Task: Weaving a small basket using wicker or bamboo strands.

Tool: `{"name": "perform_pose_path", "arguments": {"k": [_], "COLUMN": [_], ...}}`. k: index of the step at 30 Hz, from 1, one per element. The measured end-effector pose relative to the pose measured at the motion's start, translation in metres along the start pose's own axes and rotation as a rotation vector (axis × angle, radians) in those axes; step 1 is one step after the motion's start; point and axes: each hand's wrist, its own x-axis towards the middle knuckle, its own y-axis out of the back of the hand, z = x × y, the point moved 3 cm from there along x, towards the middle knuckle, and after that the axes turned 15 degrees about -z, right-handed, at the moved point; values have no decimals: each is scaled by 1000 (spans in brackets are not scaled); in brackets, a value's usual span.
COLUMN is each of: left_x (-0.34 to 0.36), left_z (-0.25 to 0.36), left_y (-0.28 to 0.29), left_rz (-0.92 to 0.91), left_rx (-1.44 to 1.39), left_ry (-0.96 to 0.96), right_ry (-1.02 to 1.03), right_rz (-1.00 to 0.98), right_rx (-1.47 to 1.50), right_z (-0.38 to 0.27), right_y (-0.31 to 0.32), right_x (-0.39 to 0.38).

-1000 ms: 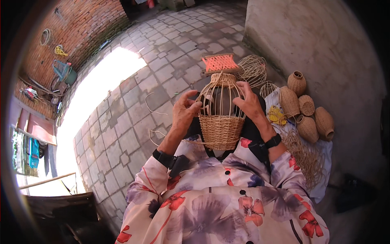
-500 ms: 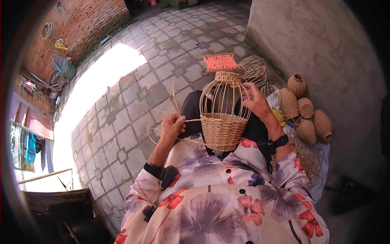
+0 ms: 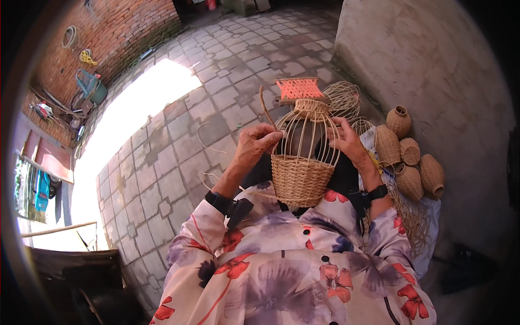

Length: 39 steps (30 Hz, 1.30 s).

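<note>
Upright on my lap stands a partly woven basket (image 3: 303, 181), its lower body tightly woven. Bare pale ribs curve up from there to a narrow woven neck. At the left of the ribs, my left hand (image 3: 257, 143) pinches a tan weaving strand (image 3: 264, 105), whose stiff end sticks up past the fingers. My right hand (image 3: 349, 143) is curled about the ribs on the right side, steadying the basket; some fingertips are hidden behind the ribs. Loose lengths of strand (image 3: 203, 142) trail to the left of my left forearm.
A small stool with an orange woven seat (image 3: 299, 88) stands beyond the basket, beside a coil of strands (image 3: 342, 98). Several finished woven baskets (image 3: 410, 181) lie at the right on a white sheet (image 3: 428, 227), near a plastered wall (image 3: 422, 65). Paving (image 3: 162, 162) covers the ground.
My left hand has moved right and up, from out at the strand's side to right against the ribs. My right hand stays at the ribs, its fingers slightly shifted.
</note>
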Motion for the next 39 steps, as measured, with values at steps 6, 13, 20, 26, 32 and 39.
{"name": "perform_pose_path", "arguments": {"k": [6, 13, 20, 26, 32, 39], "left_x": [1, 5, 0, -43, -54, -41], "left_z": [17, 31, 29, -5, -11, -15], "left_y": [-29, -47, -54, -21, -6, 5], "left_rz": [190, 137, 50, 247, 248, 314], "left_rx": [826, 803, 690, 148, 328, 271], "left_ry": [-209, -265, -38, 256, 392, 163], "right_ry": [62, 207, 199, 245, -62, 28], "right_rz": [17, 256, 318, 318, 330, 253], "right_rx": [12, 24, -385, -393, -585, -504], "right_z": [-7, -17, -22, -16, -19, -21], "right_y": [-7, -4, -35, -36, -44, -38], "right_x": [-6, -17, 8, 11, 22, 15]}}
